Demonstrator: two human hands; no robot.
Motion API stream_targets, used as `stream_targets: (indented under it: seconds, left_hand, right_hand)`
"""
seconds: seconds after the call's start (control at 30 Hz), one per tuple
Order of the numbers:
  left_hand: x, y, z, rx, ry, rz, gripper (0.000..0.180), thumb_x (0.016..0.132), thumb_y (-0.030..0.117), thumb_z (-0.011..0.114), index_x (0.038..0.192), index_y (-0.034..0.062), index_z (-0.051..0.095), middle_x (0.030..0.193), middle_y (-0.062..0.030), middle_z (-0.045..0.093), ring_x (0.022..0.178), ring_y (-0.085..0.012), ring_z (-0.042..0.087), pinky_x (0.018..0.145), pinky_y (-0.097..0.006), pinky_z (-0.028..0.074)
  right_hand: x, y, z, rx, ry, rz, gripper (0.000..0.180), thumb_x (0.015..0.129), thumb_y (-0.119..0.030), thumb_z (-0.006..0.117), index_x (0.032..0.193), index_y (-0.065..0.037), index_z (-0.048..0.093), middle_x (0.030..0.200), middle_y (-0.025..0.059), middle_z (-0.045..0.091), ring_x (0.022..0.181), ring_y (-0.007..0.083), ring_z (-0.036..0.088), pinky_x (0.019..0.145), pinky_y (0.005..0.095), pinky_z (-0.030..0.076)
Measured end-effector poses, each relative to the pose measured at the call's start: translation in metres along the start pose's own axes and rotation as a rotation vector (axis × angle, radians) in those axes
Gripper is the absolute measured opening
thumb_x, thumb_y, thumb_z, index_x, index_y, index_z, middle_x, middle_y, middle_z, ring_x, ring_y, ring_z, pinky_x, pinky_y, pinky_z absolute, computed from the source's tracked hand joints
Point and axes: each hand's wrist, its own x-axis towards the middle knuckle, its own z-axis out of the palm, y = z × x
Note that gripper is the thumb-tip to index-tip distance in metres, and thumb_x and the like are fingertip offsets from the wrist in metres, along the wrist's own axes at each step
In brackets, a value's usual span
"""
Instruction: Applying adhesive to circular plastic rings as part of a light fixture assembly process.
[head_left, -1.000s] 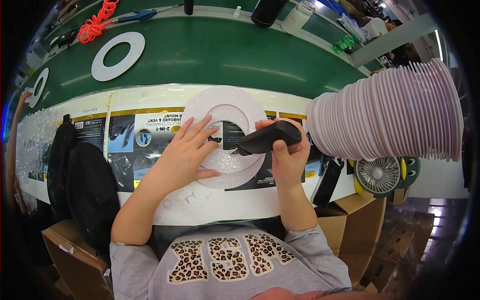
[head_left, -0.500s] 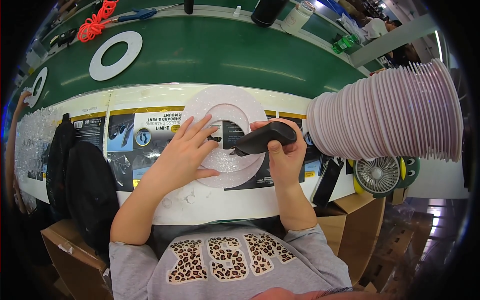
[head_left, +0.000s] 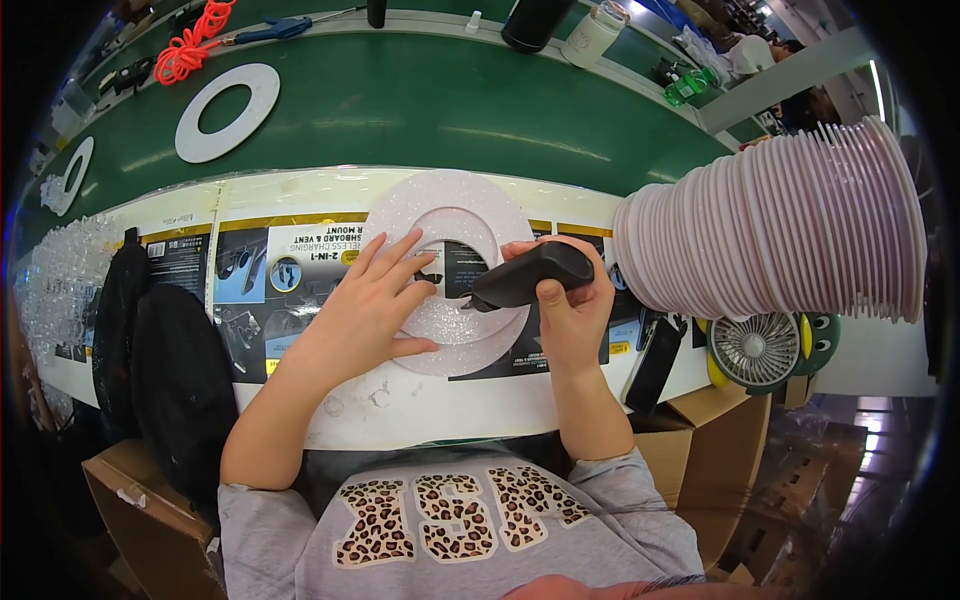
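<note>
Two glittery pale pink rings lie one over the other at the centre of the bench, the smaller ring [head_left: 420,232] off-centre on the larger ring [head_left: 490,195]. My left hand [head_left: 375,310] rests flat on their left side, fingers spread over the rim and thumb apart. In my right hand [head_left: 572,300] is a black handheld tool with a narrow pointed tip [head_left: 530,277], my fingers and thumb wrapped round its body. Its tip is at the inner edge of the smaller ring, near the right; whether it touches is too small to tell.
A long row of stacked pink rings [head_left: 750,230] lies at right, above a small fan [head_left: 755,350] and a phone [head_left: 657,365]. Black sleeves [head_left: 180,370] and clear plastic [head_left: 75,280] are at left. White rings [head_left: 228,112] lie on the green belt [head_left: 400,100] beyond.
The white rings on the green belt have shifted slightly left. Another person's hand has left the far-left ring. My hands and the tool look almost unmoved.
</note>
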Motion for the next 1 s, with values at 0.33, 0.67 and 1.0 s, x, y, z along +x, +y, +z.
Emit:
stream_targets:
  seconds: [0.33,0.67,1.0]
  left_hand:
    - [0.001,-0.001,0.000,0.005,-0.006,-0.001,0.051,0.064,0.032,0.081,0.102,0.0056,0.059,0.132,-0.0122,0.048,0.137,-0.0310,0.030,0.113,-0.049,0.022]
    - [-0.001,-0.002,0.000,-0.013,0.007,-0.002,0.056,0.061,0.031,0.082,0.105,0.0059,0.058,0.133,-0.0121,0.048,0.137,-0.0312,0.030,0.113,-0.050,0.022]
    - [-0.003,-0.006,-0.012,0.001,-0.010,-0.024,0.056,0.057,0.028,0.083,0.105,0.0102,0.062,0.134,-0.0101,0.048,0.137,-0.0315,0.029,0.114,-0.050,0.021]
  right_hand:
    - [0.001,0.000,-0.002,-0.004,-0.001,0.005,0.055,0.080,-0.034,0.074,0.112,0.004,0.051,0.101,0.0209,0.066,0.098,0.0285,0.065,0.088,0.0393,0.052]
    - [0.010,0.003,-0.016,0.210,0.130,0.072,0.045,0.089,-0.024,0.065,0.121,0.002,0.047,0.115,0.0199,0.059,0.107,0.0285,0.059,0.097,0.0434,0.046]
    - [0.022,0.016,-0.039,0.533,0.381,0.283,0.029,0.091,-0.019,0.062,0.113,-0.004,0.052,0.112,0.0118,0.059,0.109,0.0232,0.057,0.099,0.0427,0.044]
